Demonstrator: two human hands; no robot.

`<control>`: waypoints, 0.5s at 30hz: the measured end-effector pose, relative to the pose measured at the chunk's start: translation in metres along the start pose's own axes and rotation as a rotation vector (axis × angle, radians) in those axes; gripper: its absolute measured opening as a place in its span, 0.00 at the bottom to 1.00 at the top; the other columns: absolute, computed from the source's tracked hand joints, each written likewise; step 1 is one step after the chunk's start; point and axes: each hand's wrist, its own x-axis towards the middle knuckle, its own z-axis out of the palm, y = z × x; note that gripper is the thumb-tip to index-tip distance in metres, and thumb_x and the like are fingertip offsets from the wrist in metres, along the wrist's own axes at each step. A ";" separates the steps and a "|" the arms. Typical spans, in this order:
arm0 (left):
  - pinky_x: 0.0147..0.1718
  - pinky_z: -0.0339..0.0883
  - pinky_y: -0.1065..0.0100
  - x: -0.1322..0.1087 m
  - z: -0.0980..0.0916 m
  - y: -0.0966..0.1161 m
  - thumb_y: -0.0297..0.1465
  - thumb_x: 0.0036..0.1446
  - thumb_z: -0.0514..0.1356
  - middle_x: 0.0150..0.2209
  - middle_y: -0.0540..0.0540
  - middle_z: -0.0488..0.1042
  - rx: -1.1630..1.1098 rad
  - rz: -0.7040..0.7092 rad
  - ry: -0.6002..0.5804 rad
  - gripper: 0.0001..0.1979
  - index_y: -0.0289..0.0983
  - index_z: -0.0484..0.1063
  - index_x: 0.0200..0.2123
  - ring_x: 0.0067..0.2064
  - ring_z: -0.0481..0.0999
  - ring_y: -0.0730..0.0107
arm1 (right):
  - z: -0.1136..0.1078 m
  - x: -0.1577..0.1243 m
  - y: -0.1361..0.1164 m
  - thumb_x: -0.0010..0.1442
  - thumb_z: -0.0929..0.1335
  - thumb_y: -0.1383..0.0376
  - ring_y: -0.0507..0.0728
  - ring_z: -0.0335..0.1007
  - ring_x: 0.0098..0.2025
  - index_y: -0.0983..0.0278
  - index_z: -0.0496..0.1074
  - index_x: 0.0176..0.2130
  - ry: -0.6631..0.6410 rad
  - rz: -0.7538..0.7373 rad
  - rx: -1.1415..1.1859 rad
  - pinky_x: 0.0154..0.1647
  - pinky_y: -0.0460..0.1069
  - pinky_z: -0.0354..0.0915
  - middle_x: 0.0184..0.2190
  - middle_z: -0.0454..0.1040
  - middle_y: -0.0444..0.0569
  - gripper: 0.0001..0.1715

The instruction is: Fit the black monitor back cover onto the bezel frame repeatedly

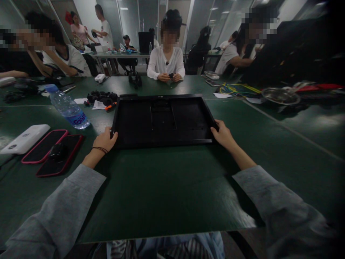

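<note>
A wide black rectangular frame, like a shallow tray or monitor casing (188, 122), lies in front of me on the green table (167, 190). Its rim is raised, and a smaller rectangular outline shows at the middle of its inside. My left hand (105, 139), with a dark band at the wrist, grips the left side near the front corner, thumb on top. On the opposite side, my right hand (221, 133) holds the right edge close to its front corner. The undersides of both hands' fingers are partly hidden by the rim.
Left of the frame stand a water bottle (67, 108), a white power bank (25, 138) and two red-edged phones (60, 165). Small black parts (102, 97) lie behind. A metal bowl (280, 96) and yellow cables (237, 89) are at right. A person (165, 63) sits opposite.
</note>
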 end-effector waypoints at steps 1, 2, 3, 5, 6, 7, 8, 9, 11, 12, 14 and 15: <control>0.53 0.70 0.49 0.000 0.000 0.000 0.47 0.66 0.46 0.55 0.30 0.78 0.001 -0.001 0.000 0.30 0.35 0.62 0.64 0.56 0.78 0.41 | 0.000 0.000 0.000 0.58 0.68 0.58 0.72 0.72 0.61 0.63 0.67 0.59 0.000 -0.002 -0.002 0.64 0.69 0.65 0.53 0.78 0.62 0.31; 0.53 0.71 0.49 0.000 0.000 0.000 0.47 0.66 0.46 0.55 0.30 0.78 0.003 -0.002 0.000 0.30 0.35 0.62 0.64 0.56 0.79 0.41 | 0.000 0.000 0.000 0.58 0.68 0.58 0.72 0.72 0.61 0.63 0.67 0.60 -0.002 -0.005 -0.002 0.65 0.69 0.65 0.54 0.77 0.62 0.31; 0.53 0.71 0.49 0.001 0.001 -0.001 0.47 0.66 0.46 0.55 0.30 0.78 0.005 -0.003 0.000 0.30 0.35 0.62 0.64 0.56 0.79 0.41 | 0.000 0.000 0.000 0.58 0.67 0.58 0.72 0.72 0.61 0.63 0.67 0.60 -0.002 -0.009 -0.002 0.65 0.69 0.65 0.54 0.77 0.62 0.31; 0.53 0.70 0.48 0.002 0.001 -0.002 0.47 0.66 0.46 0.55 0.29 0.78 0.010 0.003 0.001 0.30 0.35 0.62 0.63 0.56 0.78 0.40 | 0.000 0.000 0.000 0.58 0.67 0.58 0.72 0.72 0.61 0.64 0.67 0.60 -0.004 -0.011 -0.006 0.65 0.69 0.64 0.54 0.77 0.63 0.32; 0.53 0.70 0.48 0.002 0.002 -0.002 0.47 0.66 0.46 0.55 0.29 0.78 0.013 0.006 0.000 0.30 0.35 0.62 0.63 0.56 0.78 0.40 | 0.000 0.000 0.000 0.58 0.67 0.59 0.72 0.71 0.61 0.64 0.66 0.60 -0.005 -0.009 -0.011 0.65 0.69 0.64 0.55 0.77 0.63 0.32; 0.53 0.70 0.48 0.003 0.002 -0.002 0.47 0.66 0.46 0.55 0.29 0.78 0.017 0.009 0.000 0.30 0.35 0.62 0.63 0.56 0.79 0.40 | 0.001 0.000 0.000 0.58 0.67 0.59 0.73 0.71 0.61 0.65 0.66 0.60 -0.005 -0.007 -0.016 0.65 0.70 0.63 0.55 0.76 0.64 0.32; 0.53 0.70 0.48 0.003 0.003 -0.003 0.47 0.66 0.46 0.54 0.29 0.78 0.020 0.012 -0.001 0.30 0.35 0.62 0.63 0.56 0.79 0.40 | 0.001 0.001 0.000 0.58 0.67 0.59 0.73 0.71 0.62 0.66 0.66 0.60 -0.007 -0.004 -0.021 0.65 0.70 0.63 0.55 0.76 0.65 0.32; 0.53 0.70 0.48 0.004 0.003 -0.003 0.47 0.66 0.46 0.54 0.29 0.79 0.022 0.015 -0.002 0.30 0.34 0.62 0.63 0.56 0.79 0.40 | 0.001 0.001 0.001 0.59 0.67 0.59 0.73 0.71 0.62 0.66 0.66 0.60 -0.009 -0.003 -0.024 0.66 0.70 0.62 0.56 0.76 0.66 0.32; 0.53 0.70 0.49 0.004 0.003 -0.003 0.47 0.66 0.46 0.54 0.29 0.79 0.023 0.018 -0.002 0.30 0.34 0.62 0.63 0.55 0.79 0.41 | 0.001 0.001 0.001 0.59 0.67 0.58 0.73 0.70 0.62 0.67 0.66 0.60 -0.011 -0.002 -0.020 0.66 0.69 0.62 0.56 0.75 0.67 0.32; 0.53 0.71 0.49 0.003 0.003 -0.003 0.46 0.66 0.46 0.54 0.29 0.79 0.023 0.019 -0.002 0.30 0.34 0.62 0.63 0.55 0.79 0.41 | 0.001 0.001 0.001 0.59 0.67 0.58 0.73 0.70 0.63 0.67 0.66 0.60 -0.011 -0.002 -0.015 0.67 0.69 0.62 0.56 0.75 0.66 0.32; 0.53 0.71 0.49 0.003 0.003 -0.003 0.46 0.66 0.46 0.54 0.30 0.79 0.024 0.016 0.003 0.30 0.34 0.62 0.63 0.55 0.79 0.42 | 0.001 0.001 0.001 0.59 0.67 0.57 0.73 0.70 0.63 0.66 0.66 0.60 -0.009 -0.004 -0.007 0.66 0.69 0.62 0.56 0.75 0.66 0.32; 0.53 0.71 0.49 0.003 0.002 -0.003 0.46 0.66 0.46 0.54 0.30 0.79 0.025 0.015 0.005 0.30 0.35 0.62 0.63 0.55 0.79 0.42 | 0.001 0.001 0.001 0.59 0.67 0.57 0.73 0.70 0.62 0.65 0.66 0.60 -0.009 -0.007 -0.006 0.66 0.70 0.62 0.56 0.76 0.65 0.32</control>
